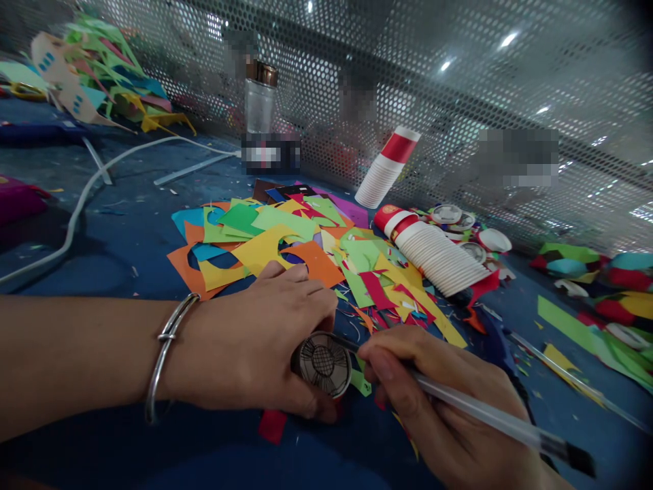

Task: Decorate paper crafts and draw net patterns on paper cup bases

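My left hand (pixel 265 340), with a silver bangle at the wrist, is wrapped round a small paper cup, its round end (pixel 324 363) facing up. Black pen lines on that end form a cross-hatched circle with striped petals around it. A pen (pixel 479 406) with a clear barrel and a black end cap is in my right hand (pixel 449 401). Its tip is close to the upper right rim of the round end; I cannot tell if it touches. Just beyond my hands lies a heap of coloured paper scraps (pixel 265 248). A red scrap (pixel 272 426) lies below my left hand.
A stack of paper cups (pixel 439 252) lies at the right, with another stack (pixel 386 167) leaning behind it. A bottle (pixel 260 102) stands by the perforated metal screen (pixel 316 82). A white cable (pixel 76 207) crosses the blue table (pixel 137 258) at left. More paper pieces (pixel 117 75) are piled back left.
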`<state>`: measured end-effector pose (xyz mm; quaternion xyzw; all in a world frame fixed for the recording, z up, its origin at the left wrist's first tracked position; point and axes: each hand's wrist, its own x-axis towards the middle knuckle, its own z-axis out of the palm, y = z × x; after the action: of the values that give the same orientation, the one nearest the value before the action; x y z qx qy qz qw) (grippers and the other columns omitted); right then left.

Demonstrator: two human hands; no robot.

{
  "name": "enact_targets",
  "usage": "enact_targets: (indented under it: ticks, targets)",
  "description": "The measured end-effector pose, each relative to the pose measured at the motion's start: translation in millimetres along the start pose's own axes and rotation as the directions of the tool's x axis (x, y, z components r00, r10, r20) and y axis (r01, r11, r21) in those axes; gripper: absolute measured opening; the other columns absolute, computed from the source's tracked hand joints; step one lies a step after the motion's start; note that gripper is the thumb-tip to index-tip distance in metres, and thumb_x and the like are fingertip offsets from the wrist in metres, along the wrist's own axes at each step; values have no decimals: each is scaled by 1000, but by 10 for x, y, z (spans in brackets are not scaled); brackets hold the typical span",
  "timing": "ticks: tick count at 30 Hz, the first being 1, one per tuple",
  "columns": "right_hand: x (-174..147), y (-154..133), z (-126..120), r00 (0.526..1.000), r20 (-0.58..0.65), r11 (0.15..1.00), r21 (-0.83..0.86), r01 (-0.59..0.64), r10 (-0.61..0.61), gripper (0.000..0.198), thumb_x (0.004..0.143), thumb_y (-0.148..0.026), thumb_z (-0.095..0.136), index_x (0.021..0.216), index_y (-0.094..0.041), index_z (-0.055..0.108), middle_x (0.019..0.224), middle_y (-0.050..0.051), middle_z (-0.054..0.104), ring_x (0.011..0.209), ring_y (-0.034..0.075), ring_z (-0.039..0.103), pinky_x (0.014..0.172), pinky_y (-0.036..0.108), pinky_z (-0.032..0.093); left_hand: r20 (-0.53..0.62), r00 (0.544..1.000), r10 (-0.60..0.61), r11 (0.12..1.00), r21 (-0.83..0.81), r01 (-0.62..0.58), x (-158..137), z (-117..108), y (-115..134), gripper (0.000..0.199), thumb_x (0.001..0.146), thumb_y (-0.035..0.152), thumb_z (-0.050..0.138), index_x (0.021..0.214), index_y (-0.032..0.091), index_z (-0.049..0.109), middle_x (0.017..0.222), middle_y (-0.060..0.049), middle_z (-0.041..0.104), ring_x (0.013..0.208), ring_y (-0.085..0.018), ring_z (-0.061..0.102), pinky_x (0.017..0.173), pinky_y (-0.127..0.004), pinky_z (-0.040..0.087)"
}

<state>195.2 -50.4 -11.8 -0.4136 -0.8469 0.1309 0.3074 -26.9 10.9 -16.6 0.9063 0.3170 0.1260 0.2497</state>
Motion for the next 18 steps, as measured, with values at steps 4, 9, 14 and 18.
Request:
enact_targets:
  ticks: [4,9,14,18]
  targets:
    - [-16,0,-4,1000,-19,1000,16,5,-4,15,100,-17,54,95,-25,65,75,-6,71,64,7,71,63,17,54,-7,1000,-4,1000,-2,4,-6,6,-5,52,66,55,90,88,21,57,92,1,61,90,-25,51,79,-37,30]
    - [-19,-40,-25,999,-43,1000,-1,16,-16,15,98,-15,54,96,-25,66,76,-5,73,62,7,69,60,17,54,-17,1000,16,1000,-5,-16,-1,14,-19,54,67,59,89,88,21,57,91,1,61,86,-24,50,77,-37,29]
    - [-27,-24,-28,999,-33,1000,-30,1,-2,16,99,-15,53,93,-25,65,72,-6,70,58,7,67,58,19,52,-7,1000,1,1000,-5,-1,6,-1,-17,53,66,57,89,88,21,57,92,0,61,88,-24,50,77,-37,30]
    - [-43,19,-15,999,-51,1000,-1,2,-2,16,100,-16,53,96,-25,65,73,-6,71,61,8,69,59,19,53,-9,1000,4,1000,1,-4,16,-3,-18,53,66,58,89,87,21,57,92,0,62,88,-24,50,77,-37,30]
